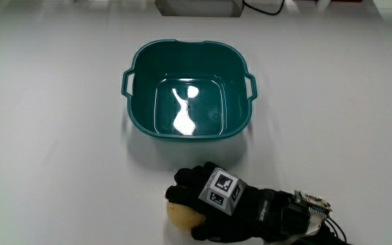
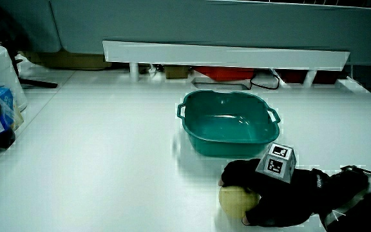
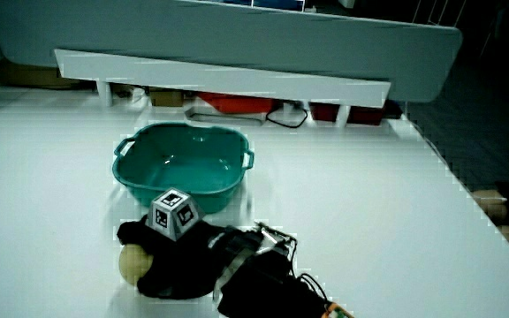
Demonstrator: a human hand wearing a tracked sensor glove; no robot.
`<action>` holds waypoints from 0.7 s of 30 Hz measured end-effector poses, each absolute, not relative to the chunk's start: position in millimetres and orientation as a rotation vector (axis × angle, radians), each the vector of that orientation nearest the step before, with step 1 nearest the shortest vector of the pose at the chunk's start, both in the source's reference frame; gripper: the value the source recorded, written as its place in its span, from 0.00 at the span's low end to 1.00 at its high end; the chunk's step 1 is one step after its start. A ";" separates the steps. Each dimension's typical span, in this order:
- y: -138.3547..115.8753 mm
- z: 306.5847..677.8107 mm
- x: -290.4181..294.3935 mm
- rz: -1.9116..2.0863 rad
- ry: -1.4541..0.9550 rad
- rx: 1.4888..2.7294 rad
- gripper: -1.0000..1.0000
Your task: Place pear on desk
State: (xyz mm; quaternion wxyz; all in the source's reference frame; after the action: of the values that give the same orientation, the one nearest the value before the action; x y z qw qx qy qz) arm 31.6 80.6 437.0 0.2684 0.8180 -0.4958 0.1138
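The black-gloved hand [image 1: 216, 204] has its fingers [image 1: 186, 178] curled over a pale yellow, rounded pear [image 1: 184, 215], which rests on the white desk [image 1: 60, 136] near the edge closest to the person. The empty teal plastic basin [image 1: 189, 92] with two side handles stands just beside them, toward the desk's middle.

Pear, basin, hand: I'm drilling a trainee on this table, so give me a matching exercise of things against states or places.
Things:
1. pear
2. basin
3. hand
4. cube

States or places:
A. holds nothing
B. sits on the hand's back
C. closed around the fruit
D. rests on the table, nearer the person than the basin

Pairs: 1-D, 2-A, 3-C, 4-B
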 end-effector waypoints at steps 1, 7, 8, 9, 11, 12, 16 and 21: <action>81.2 436.9 31.3 0.307 -1.338 2.209 0.50; 81.1 438.1 32.2 0.315 -1.329 2.200 0.50; 80.7 437.4 32.1 0.308 -1.325 2.207 0.50; 80.9 439.4 32.1 0.313 -1.317 2.201 0.50; 80.0 435.5 32.3 0.301 -1.311 2.213 0.50; 80.6 439.3 32.5 0.307 -1.313 2.210 0.50; 79.6 444.2 34.8 0.324 -1.291 2.199 0.45; 78.4 450.2 37.6 0.349 -1.254 2.179 0.32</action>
State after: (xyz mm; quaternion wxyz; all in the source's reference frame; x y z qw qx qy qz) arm 37.6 78.4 450.2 0.2972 0.8196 -0.4719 0.1313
